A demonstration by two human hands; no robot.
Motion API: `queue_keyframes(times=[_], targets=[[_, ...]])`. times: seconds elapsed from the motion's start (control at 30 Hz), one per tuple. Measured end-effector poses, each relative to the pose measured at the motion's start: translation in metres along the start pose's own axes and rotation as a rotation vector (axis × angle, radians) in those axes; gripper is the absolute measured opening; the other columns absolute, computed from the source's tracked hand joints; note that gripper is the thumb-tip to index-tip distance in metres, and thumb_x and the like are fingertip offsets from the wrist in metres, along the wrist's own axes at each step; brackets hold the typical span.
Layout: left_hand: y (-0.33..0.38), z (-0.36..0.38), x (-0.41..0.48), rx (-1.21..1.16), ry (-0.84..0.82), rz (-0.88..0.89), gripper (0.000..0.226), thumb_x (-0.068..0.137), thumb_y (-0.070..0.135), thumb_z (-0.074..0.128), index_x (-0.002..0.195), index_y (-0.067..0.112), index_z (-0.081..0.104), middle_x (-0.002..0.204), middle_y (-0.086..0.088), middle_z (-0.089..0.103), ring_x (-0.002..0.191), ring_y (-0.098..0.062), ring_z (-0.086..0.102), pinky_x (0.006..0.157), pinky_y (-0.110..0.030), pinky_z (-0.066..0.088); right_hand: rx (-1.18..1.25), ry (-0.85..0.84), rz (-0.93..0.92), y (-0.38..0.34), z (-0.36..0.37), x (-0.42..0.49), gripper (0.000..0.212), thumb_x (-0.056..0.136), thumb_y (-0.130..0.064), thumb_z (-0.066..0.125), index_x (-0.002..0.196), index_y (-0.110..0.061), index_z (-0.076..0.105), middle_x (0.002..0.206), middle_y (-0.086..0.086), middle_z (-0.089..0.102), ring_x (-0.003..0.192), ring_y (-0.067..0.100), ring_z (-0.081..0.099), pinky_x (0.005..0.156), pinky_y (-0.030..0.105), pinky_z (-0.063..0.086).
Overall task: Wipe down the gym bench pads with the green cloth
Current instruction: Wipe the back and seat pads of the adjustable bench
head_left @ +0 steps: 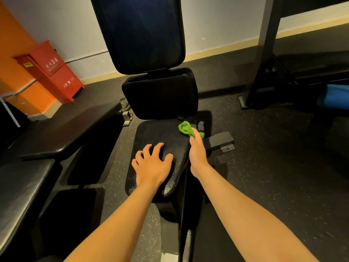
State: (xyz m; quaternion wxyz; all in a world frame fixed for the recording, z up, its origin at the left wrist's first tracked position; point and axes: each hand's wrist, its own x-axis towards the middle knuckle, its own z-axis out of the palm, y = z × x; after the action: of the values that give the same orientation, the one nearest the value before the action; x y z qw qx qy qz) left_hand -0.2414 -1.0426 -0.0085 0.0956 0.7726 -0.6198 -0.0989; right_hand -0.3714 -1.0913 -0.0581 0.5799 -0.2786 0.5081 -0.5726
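Left hand (pixel 151 165) on seat pad (pixel 160 133), right hand (pixel 197 154) gripping green cloth (pixel 185 127)

Green cloth (pixel 186 128): small, bright green, bunched into a loose wad, gripped at its near end by the right hand (pixel 197 150), sitting at the far right corner of the seat pad (pixel 162 135). Bench pads, three, black padded vinyl with rounded corners. The seat pad is nearest and roughly level, its surface crinkled and glossy toward the near edge, with the left hand (pixel 151 163) resting on it; the middle pad (pixel 160 93) is just behind, tilted upward; the back pad (pixel 139 33), the longest, rises steeply above that, its top cut off by the frame.
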Motion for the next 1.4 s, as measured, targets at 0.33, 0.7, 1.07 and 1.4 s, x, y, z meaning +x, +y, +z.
queue_keyframes(times=[0.33, 0.7, 1.07, 1.4], targets=[[-0.003, -0.005, -0.003, -0.049, -0.022, 0.008, 0.056, 0.094, 0.06, 0.04, 0.148, 0.048, 0.033, 0.162, 0.003, 0.023, 0.149, -0.03, 0.011, 0.121, -0.051, 0.005, -0.092, -0.049, -0.003, -0.006, -0.001, 0.0, 0.05, 0.087, -0.034, 0.034, 0.132, -0.045, 0.055, 0.145, 0.0, 0.045, 0.131, 0.019, 0.044, 0.114, 0.047, 0.033], [-0.01, -0.006, -0.006, -0.064, -0.058, 0.061, 0.058, 0.096, 0.058, 0.038, 0.151, 0.044, 0.03, 0.164, 0.0, 0.019, 0.149, -0.032, 0.009, 0.12, -0.051, 0.005, 0.003, 0.027, -0.024, 0.026, 0.014, -0.068, 0.04, 0.097, -0.031, 0.037, 0.129, -0.045, 0.058, 0.14, -0.008, 0.051, 0.127, 0.013, 0.051, 0.11, 0.043, 0.041], [-0.035, -0.011, -0.011, -0.168, -0.068, 0.281, 0.05, 0.102, 0.03, 0.033, 0.152, 0.03, 0.038, 0.16, -0.002, 0.033, 0.148, -0.029, 0.025, 0.12, -0.051, 0.021, -0.211, 0.269, -0.056, 0.028, 0.047, -0.145, 0.019, 0.095, -0.034, 0.052, 0.106, -0.036, 0.067, 0.119, -0.011, 0.061, 0.109, 0.009, 0.054, 0.082, 0.029, 0.042], [-0.069, -0.025, 0.013, -0.514, -0.124, 0.298, 0.053, 0.093, 0.022, 0.048, 0.146, 0.025, 0.049, 0.145, -0.007, 0.052, 0.132, -0.029, 0.045, 0.104, -0.04, 0.042, -1.345, -0.036, -0.217, -0.001, 0.054, -0.079, 0.052, 0.1, -0.017, 0.03, 0.15, -0.031, 0.037, 0.164, -0.001, 0.015, 0.152, 0.027, -0.003, 0.119, 0.05, 0.018]])
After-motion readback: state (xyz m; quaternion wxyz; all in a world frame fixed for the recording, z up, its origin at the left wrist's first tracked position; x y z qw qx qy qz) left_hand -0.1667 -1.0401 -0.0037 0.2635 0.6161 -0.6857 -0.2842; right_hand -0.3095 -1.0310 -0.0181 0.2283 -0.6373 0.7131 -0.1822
